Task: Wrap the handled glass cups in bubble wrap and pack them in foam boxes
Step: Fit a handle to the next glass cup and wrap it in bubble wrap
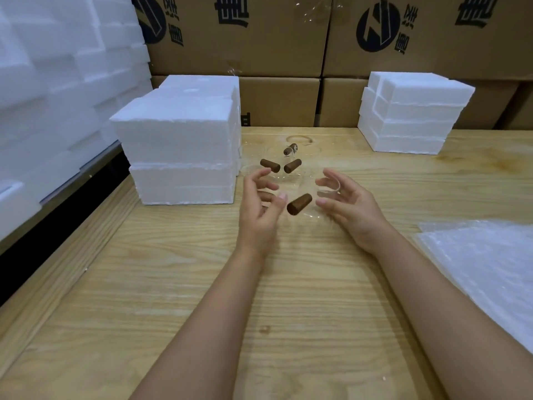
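Note:
Several clear glass cups with short brown wooden handles stand grouped mid-table; the glass is nearly invisible. The nearest cup's handle (299, 204) points toward me, between my two hands. My left hand (259, 206) is just left of that handle, fingers curled and apart, holding nothing. My right hand (346, 203) is to its right, fingers spread close to the cup's rim (331, 186); whether they touch it is unclear. Behind stand two more handles (270, 165) (292, 166) and a further one (290, 149). A stack of bubble wrap sheets (487, 264) lies at the right.
White foam boxes are stacked left of the cups (178, 151) and at the back right (409, 114). More foam (57, 90) is piled along the left side. Printed cardboard cartons (277, 41) form a wall behind the wooden table (187, 284).

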A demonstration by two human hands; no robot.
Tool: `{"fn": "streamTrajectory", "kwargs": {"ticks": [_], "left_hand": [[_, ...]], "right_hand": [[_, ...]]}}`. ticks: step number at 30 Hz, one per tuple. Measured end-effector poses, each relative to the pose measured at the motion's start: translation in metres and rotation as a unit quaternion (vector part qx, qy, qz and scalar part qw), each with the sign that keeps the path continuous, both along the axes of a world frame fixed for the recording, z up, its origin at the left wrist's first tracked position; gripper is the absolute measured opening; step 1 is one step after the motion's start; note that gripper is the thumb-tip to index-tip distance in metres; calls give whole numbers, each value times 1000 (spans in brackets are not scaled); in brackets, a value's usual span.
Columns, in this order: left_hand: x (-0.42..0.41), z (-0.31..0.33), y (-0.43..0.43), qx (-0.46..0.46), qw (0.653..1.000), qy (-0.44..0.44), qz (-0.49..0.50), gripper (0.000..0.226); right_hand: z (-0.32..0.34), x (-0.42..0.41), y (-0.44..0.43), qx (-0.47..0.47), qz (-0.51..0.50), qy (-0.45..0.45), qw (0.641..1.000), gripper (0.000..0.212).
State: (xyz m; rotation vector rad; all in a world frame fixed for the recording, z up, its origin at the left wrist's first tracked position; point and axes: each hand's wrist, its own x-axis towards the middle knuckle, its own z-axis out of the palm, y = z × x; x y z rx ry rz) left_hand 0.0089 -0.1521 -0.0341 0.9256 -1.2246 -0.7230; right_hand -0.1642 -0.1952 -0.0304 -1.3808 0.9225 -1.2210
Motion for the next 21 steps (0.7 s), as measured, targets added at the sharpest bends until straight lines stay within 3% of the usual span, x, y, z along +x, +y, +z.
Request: {"fn": "streamTrajectory", "kwargs": {"ticks": [3,6,9,16,19,21], "left_hand": [[4,3,0,56,993,61,-84,46],[6,6,0,120,972,4,-203,54],[6,6,2,132,960,-21,-247,45],[3,5,-1,117,984,17,-136,40],[2,4,-3,94,994,4,-52,48],[1,2,-5,87,996,-4,-5,52]], "right_hand": [[0,-3,19,11,68,-18,997,69],[2,-2,25,22,111,-43,993,60],[2,-1,26,34,132,-66,988,49],[0,9,20,40,92,-65,993,45],[1,17,21,71,49,-70,994,74],[1,19,22,75,60,-48,994,67]]}}
